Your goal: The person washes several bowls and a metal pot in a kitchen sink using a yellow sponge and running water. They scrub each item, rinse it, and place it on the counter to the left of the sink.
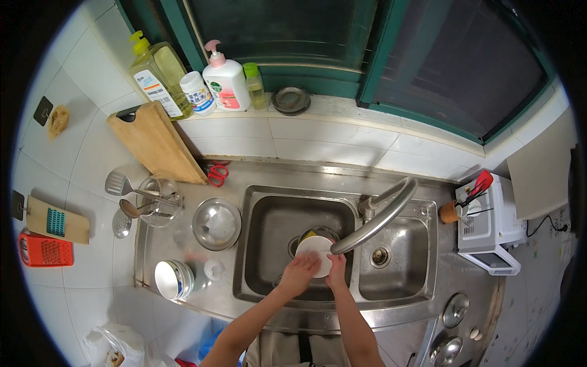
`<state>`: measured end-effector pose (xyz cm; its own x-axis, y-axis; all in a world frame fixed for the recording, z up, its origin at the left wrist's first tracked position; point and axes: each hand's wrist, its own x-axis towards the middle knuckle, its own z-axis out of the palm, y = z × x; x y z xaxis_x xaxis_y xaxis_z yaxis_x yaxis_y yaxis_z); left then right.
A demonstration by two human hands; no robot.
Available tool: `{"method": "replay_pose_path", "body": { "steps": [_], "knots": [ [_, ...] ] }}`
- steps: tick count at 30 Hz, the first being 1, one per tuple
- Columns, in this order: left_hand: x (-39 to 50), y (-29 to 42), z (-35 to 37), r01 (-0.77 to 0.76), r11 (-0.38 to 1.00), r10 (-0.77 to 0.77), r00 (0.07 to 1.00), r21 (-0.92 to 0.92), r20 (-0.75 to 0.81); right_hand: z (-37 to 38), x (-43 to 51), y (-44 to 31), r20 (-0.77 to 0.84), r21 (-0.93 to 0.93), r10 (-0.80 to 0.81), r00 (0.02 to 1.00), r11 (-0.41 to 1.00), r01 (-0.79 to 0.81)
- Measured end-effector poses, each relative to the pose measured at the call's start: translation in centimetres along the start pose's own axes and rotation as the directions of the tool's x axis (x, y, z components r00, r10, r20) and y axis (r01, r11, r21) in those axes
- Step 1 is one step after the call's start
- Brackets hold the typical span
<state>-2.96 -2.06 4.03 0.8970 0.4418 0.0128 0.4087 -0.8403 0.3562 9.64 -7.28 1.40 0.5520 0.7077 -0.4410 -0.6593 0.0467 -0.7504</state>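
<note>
Over the larger stainless steel sink basin (270, 220), my right hand (337, 270) grips the rim of a white plate (326, 257). My left hand (300, 273) lies across the plate's face, slightly blurred, with its palm side towards the surface. The outlet of the curved faucet (380, 225) is right by the plate's upper right edge. Partly hidden beneath the plate, a metal bowl (328, 231) with something yellow in it sits in the basin near the drain.
A steel bowl (216, 224), stacked bowls (174, 280) and a glass jar of utensils (158, 202) stand left of the sink. A cutting board (158, 144) leans on the wall. Bottles, among them a pump bottle (227, 87), line the sill. The smaller basin (394, 266) adjoins on the right.
</note>
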Motion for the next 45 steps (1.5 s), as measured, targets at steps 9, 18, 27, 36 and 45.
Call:
{"method": "replay_pose_path", "body": {
  "steps": [9,18,27,36,45],
  "knots": [
    [-1.0,-1.7,0.3,0.004,0.924,-0.024,0.999,-0.384,-0.047,-0.4,2.1,-0.1,0.026,-0.384,0.098,0.995,0.92,-0.08],
    [-1.4,-0.3,3.6,0.197,-0.207,-0.569,0.772,-0.958,0.282,0.9,3.1,0.0,0.107,-0.62,0.095,0.99,0.784,-0.008],
    [-6.2,-1.0,4.1,-0.356,-0.882,-0.471,0.662,-0.307,0.584,-3.0,0.1,2.3,-0.026,-0.441,0.265,0.964,0.862,-0.249],
    [-15.7,-3.0,-6.7,-0.133,-0.183,-0.869,0.485,-0.974,0.097,-1.9,-2.0,6.8,0.08,-0.626,0.379,0.922,0.739,-0.249],
    [-27.6,-9.2,-15.8,0.753,0.654,-0.612,0.472,-0.07,-0.635,2.8,-2.7,10.2,0.182,-0.776,0.468,0.865,0.609,-0.166]
  ]
}}
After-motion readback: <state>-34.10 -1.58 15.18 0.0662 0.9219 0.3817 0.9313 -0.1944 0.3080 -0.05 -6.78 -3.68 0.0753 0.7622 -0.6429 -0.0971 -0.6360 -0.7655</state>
